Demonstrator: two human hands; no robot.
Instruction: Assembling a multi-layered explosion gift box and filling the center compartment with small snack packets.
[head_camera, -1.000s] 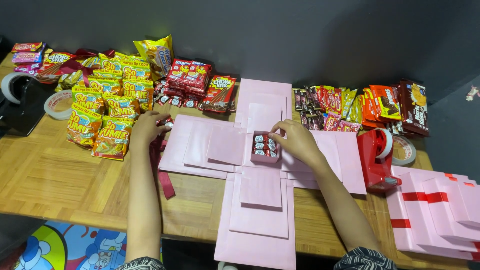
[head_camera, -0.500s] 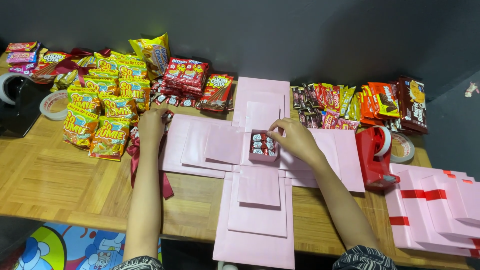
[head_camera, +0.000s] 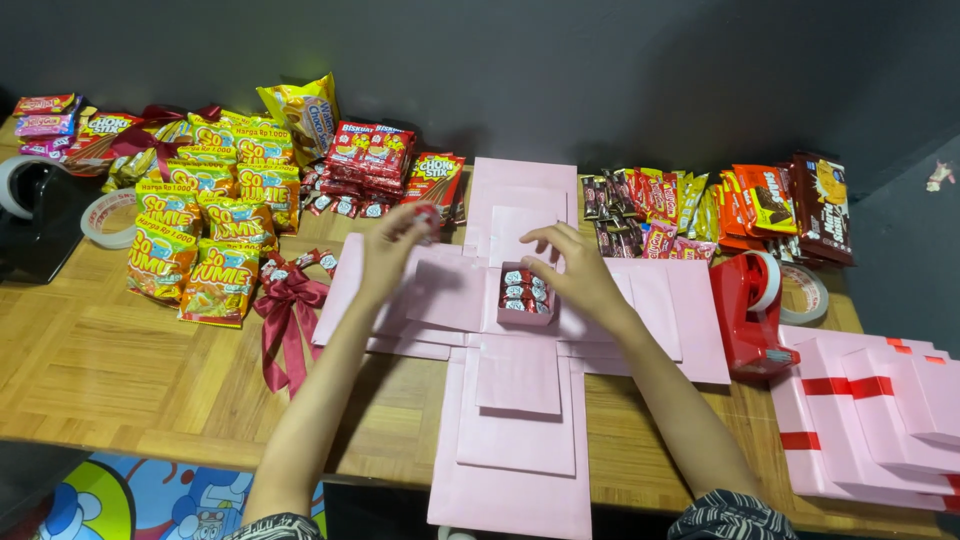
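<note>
Both arms outstretched — left hand (head_camera: 397, 245) pinches a candy (head_camera: 428, 215).

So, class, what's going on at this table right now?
A person is filling a small pink box at the centre of an unfolded pink card layout. The right hand rests on the box, which already holds small wrapped sweets. The left hand holds one more small sweet above the card. Snack packets lie on either side, and a red tape dispenser stands to the right.
</note>
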